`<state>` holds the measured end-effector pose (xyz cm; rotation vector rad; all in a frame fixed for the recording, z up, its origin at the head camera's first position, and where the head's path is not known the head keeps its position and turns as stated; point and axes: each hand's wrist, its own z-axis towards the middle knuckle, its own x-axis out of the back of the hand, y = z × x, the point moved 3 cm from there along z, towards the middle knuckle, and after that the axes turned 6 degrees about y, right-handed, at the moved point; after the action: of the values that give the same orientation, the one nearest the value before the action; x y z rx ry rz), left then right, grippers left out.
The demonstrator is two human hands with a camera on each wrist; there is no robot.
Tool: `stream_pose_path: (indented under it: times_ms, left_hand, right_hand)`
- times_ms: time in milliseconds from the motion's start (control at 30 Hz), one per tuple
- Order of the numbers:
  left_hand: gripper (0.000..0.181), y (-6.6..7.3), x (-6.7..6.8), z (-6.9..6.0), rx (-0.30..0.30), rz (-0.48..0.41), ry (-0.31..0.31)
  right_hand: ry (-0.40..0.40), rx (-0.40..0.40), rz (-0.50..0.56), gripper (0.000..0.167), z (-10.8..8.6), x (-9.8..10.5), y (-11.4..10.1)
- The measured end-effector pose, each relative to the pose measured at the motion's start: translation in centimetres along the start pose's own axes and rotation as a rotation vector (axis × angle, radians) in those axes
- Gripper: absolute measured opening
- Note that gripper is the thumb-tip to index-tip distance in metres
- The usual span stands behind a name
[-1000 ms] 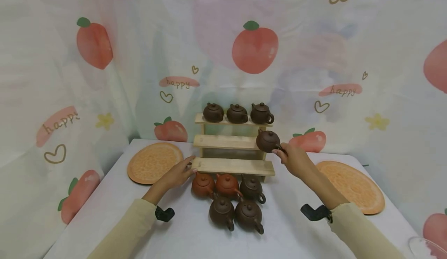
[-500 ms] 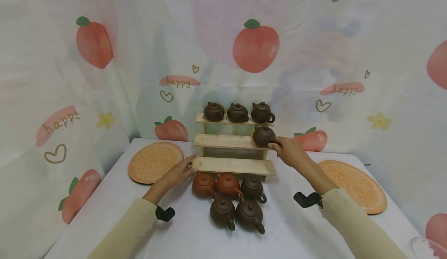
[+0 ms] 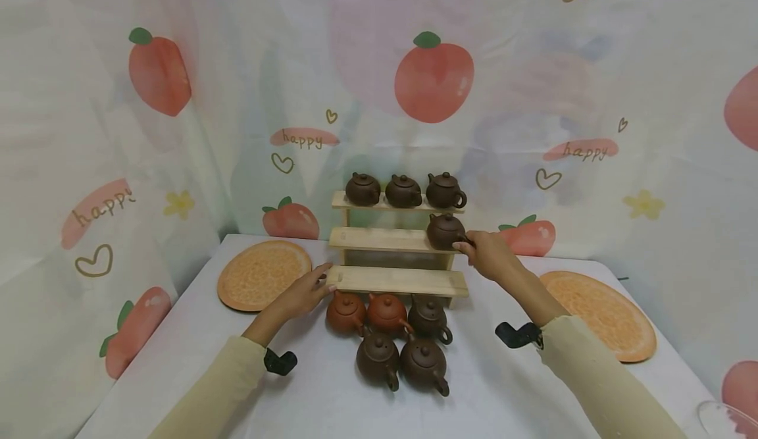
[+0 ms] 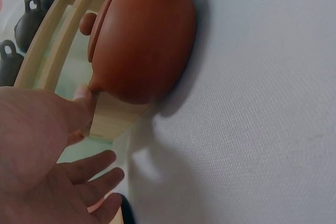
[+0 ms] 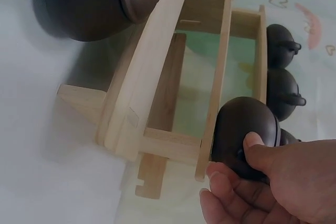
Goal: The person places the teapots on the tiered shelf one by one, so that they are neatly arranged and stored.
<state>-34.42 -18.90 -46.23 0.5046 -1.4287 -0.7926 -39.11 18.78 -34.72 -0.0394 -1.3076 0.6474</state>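
Observation:
A dark brown teapot (image 3: 446, 231) stands at the right end of the middle step of a three-step wooden shelf (image 3: 379, 239). My right hand (image 3: 493, 255) pinches its handle between thumb and fingers; in the right wrist view the thumb covers part of the teapot (image 5: 241, 129). At the bottom step's left end, my left hand (image 3: 301, 294) holds the board's edge by thumb and forefinger, its other fingers (image 4: 100, 182) spread. Close to that thumb sits an orange-red teapot (image 4: 147, 40). On the top step are three dark teapots (image 3: 403, 191).
Before the shelf stand a second orange-red teapot (image 3: 387, 314) and several dark teapots (image 3: 423, 362). Round orange placemats lie on the white table, one left (image 3: 263, 274) and one right (image 3: 598, 317). A clear container (image 3: 719, 419) shows at the lower right corner.
My right hand has carried the dark teapot left and onto the middle step, and still holds its handle. The left hand has stayed at the shelf's end.

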Motion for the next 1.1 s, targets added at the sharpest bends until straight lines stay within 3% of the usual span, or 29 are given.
stream_pose_path:
  times_ms: [533, 700, 867, 1100]
  left_hand:
    - [0.058, 0.2, -0.1, -0.1, -0.007, 0.013, -0.005]
    - [0.058, 0.2, 0.0, -0.1, -0.002, 0.017, -0.003]
    - [0.058, 0.1, 0.0, -0.2, -0.001, 0.009, -0.002]
    - [0.058, 0.1, 0.0, -0.2, -0.011, 0.012, -0.002]
  right_hand:
    - [-0.017, -0.057, 0.014, 0.034, -0.4, -0.4, 0.8]
    - [-0.038, -0.11, 0.026, 0.044, -1.1, -0.5, 1.1]
    - [-0.161, -0.168, 0.034, 0.056, -2.8, -1.2, 1.6]
    - [-0.378, -0.182, 0.125, 0.055, -6.4, -3.6, 1.0]
